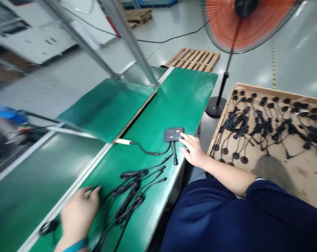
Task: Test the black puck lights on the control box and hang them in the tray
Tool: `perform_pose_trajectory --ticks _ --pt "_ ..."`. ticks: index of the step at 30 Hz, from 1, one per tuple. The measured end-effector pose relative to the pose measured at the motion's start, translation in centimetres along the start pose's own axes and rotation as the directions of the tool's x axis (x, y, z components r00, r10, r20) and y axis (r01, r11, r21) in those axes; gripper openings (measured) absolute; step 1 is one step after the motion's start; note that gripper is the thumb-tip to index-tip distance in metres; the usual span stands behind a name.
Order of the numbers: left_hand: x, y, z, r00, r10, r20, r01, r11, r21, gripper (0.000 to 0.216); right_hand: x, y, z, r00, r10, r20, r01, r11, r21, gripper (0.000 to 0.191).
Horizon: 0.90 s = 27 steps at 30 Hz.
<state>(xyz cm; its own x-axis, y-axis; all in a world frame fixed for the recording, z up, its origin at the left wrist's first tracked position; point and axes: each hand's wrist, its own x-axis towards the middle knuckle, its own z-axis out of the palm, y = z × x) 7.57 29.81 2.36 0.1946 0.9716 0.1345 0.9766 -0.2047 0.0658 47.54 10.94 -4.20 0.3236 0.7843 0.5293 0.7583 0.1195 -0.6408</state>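
A small flat black box (pixel 174 134) with short cable leads lies on the green tabletop (pixel 190 91). Fingers outstretched and apart, my right hand (pixel 193 150) touches the box's right edge. One lead joins a cable running left to a white cylindrical piece (pixel 123 141). Nearer to me, several coiled black cables (pixel 130 196) lie in a bundle. Left of that bundle my left hand (pixel 81 210) is curled closed, thumb against fingers, and smeared by motion. Something dark shows by its fingertips, but what it holds is hidden.
To the right, a wooden-edged tray (pixel 263 87) holds rows of black cables with round ends. A fan (pixel 221 94) with orange blades stands behind it. Metal posts (pixel 137 45) rise from the bench. A wooden pallet (pixel 193 59) lies beyond. A black ring-shaped piece (pixel 48 227) sits at lower left.
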Motion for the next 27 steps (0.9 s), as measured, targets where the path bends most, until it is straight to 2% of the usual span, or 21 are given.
perform_pose_trajectory --ticks 2,4,7,9,11,14,16,21,24,27 --pt "-1.1 2.2 0.1 0.992 0.079 -0.103 -0.086 0.994 -0.071 0.047 0.3 -0.7 0.0 0.998 -0.042 0.045 0.037 0.993 0.109 0.035" --pt "-2.9 6.0 0.5 0.955 0.238 -0.178 -0.27 0.944 -0.191 0.047 0.9 -1.1 0.4 0.984 -0.088 0.154 0.061 0.983 0.176 0.033" --pt "-6.0 12.5 1.5 0.873 0.457 -0.171 -0.488 0.812 -0.321 0.04 2.3 -1.4 1.1 0.935 -0.126 0.332 0.081 0.986 0.147 0.027" --pt "-7.5 15.7 2.2 0.844 0.517 -0.14 -0.53 0.77 -0.355 0.036 3.3 -1.5 1.4 0.901 -0.145 0.409 0.104 0.987 0.12 0.027" --pt "-8.2 17.3 2.8 0.858 0.505 -0.093 -0.505 0.798 -0.329 0.029 4.1 -1.6 1.8 0.872 -0.175 0.457 0.145 0.984 0.101 0.028" --pt "-8.2 17.6 3.0 0.868 0.497 -0.007 -0.481 0.837 -0.261 0.034 4.5 -1.6 2.6 0.859 -0.198 0.472 0.214 0.977 0.02 0.034" --pt "-8.0 17.5 2.9 0.861 0.508 0.026 -0.488 0.839 -0.239 0.037 4.4 -1.3 3.0 0.884 -0.166 0.438 0.213 0.975 -0.06 0.042" --pt "-7.0 17.6 2.8 0.851 0.524 0.044 -0.491 0.822 -0.288 0.036 4.6 -0.5 3.9 0.962 -0.032 0.271 0.091 0.974 -0.208 0.05" --pt "-7.2 17.4 2.7 0.846 0.528 0.069 -0.491 0.824 -0.284 0.032 4.8 -1.6 3.7 0.984 0.057 0.169 -0.013 0.969 -0.248 0.047" --pt "-7.6 16.8 3.3 0.856 0.516 0.034 -0.482 0.821 -0.306 0.032 3.9 -3.4 3.4 0.977 0.081 0.199 -0.045 0.983 -0.181 0.033"
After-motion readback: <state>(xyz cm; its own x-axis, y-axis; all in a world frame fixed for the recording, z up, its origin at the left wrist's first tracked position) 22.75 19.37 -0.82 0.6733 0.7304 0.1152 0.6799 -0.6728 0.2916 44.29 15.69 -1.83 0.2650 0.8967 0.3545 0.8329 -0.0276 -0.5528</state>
